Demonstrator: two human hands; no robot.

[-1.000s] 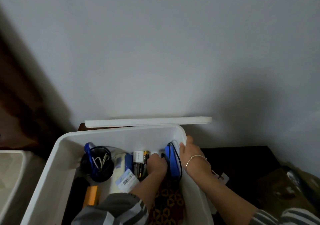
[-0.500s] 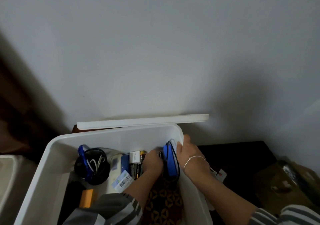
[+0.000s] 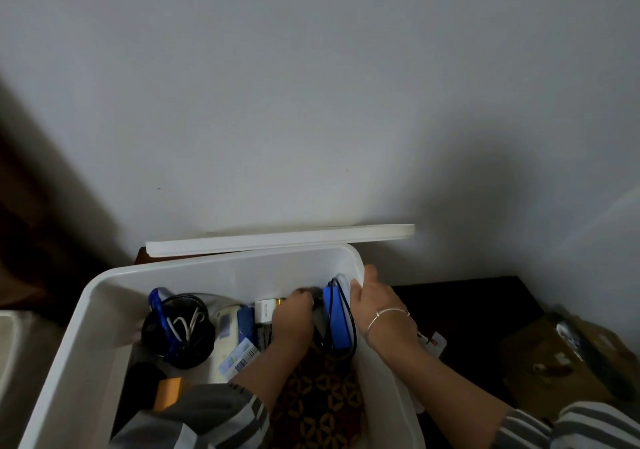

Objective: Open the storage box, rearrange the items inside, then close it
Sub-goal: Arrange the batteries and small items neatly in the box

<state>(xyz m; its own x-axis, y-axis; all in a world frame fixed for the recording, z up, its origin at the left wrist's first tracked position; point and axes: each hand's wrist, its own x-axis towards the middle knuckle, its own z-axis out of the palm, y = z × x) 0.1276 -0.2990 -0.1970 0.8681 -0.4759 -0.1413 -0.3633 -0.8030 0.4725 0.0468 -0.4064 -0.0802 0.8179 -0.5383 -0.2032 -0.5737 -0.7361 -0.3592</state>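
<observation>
The white storage box (image 3: 104, 296) stands open, and its lid (image 3: 277, 237) leans on the wall just behind it. The left hand (image 3: 292, 320) reaches inside with its fingers curled against a blue pouch (image 3: 334, 320) wrapped in black cable; what they grasp is hidden. The right hand (image 3: 377, 306) grips the box's right rim. Farther left sit a white charger (image 3: 265, 312) and a black cup (image 3: 180, 334) holding cords.

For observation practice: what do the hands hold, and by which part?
Right hand grips the storage box by its right rim; left hand is inside, its hold hidden.
</observation>
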